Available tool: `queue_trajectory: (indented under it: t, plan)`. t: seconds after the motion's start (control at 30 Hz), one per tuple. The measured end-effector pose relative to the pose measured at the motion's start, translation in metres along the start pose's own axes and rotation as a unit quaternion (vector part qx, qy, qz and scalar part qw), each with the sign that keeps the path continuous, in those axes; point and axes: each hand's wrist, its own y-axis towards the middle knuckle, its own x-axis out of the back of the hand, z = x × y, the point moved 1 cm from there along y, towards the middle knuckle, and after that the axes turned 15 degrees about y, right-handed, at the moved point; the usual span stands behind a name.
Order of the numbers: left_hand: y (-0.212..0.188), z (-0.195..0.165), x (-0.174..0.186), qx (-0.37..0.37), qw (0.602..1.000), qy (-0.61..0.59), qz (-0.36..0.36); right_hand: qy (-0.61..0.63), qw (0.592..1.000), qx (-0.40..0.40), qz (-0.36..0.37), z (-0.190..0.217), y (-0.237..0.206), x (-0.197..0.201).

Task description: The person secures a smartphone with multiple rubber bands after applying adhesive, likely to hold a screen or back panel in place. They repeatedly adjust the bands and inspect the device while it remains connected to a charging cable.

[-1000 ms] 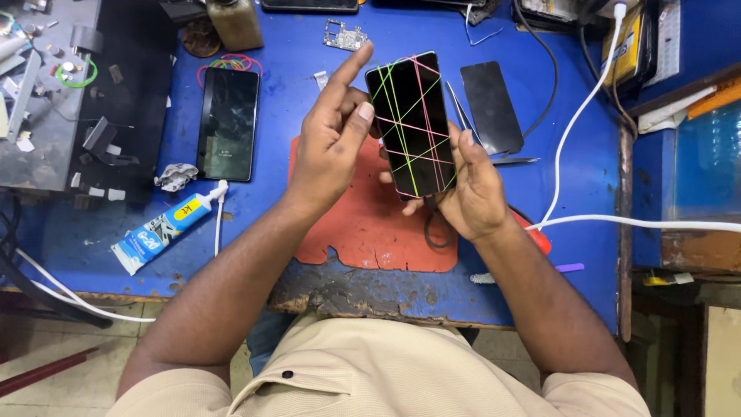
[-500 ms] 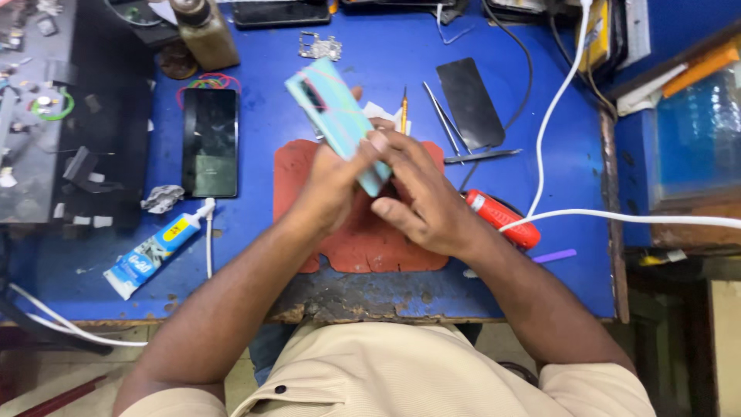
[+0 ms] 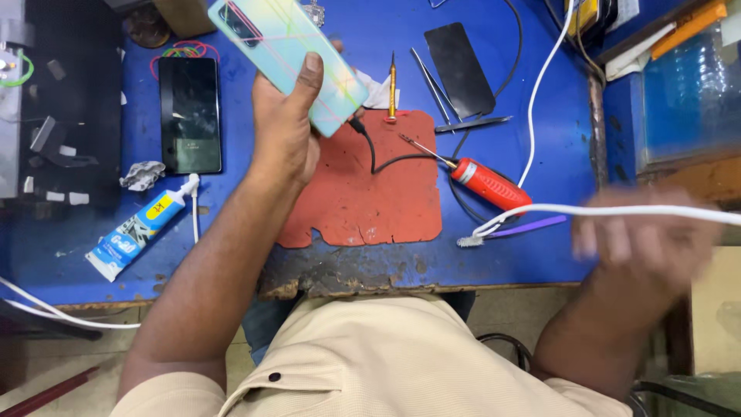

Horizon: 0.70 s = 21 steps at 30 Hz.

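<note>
At the far left of the frame a blue and white glue tube [image 3: 137, 234] lay on the blue bench [image 3: 540, 255], with a crumpled scrap [image 3: 143, 174] just above it and a dark phone [image 3: 190, 114] lying face up in the upper left. My left hand [image 3: 287, 123] was raised over the upper middle of the frame, fingers and thumb wrapped round a pale green phone [image 3: 279, 48] held back side up and tilted; a black cable [image 3: 372, 154] was plugged into its lower end. Below it lay the red mat [image 3: 370, 201]. Right of that sat a red-handled screwdriver [image 3: 486, 183], tweezers [image 3: 471, 123] and a black panel [image 3: 459, 68]. At the lower right my right hand [image 3: 644, 243] was blurred, by a white cable [image 3: 617, 210]; I could not tell whether it gripped it.
</note>
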Motion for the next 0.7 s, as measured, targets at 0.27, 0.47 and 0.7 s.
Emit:
queue_trajectory:
  t: [0.27,0.47,0.7]
  plan:
    - [0.011,0.007,0.022,-0.050,0.998,-0.027,0.003,-0.623,0.768,-0.094,0.115,-0.074,-0.018,0.005]
    - [0.012,0.007,0.029,-0.014,0.997,-0.018,-0.077,-0.637,0.762,-0.105,0.055,-0.086,-0.004,0.018]
    - [0.012,0.013,0.016,-0.057,0.994,0.016,-0.094,-0.710,0.697,-0.102,0.017,-0.088,0.017,0.043]
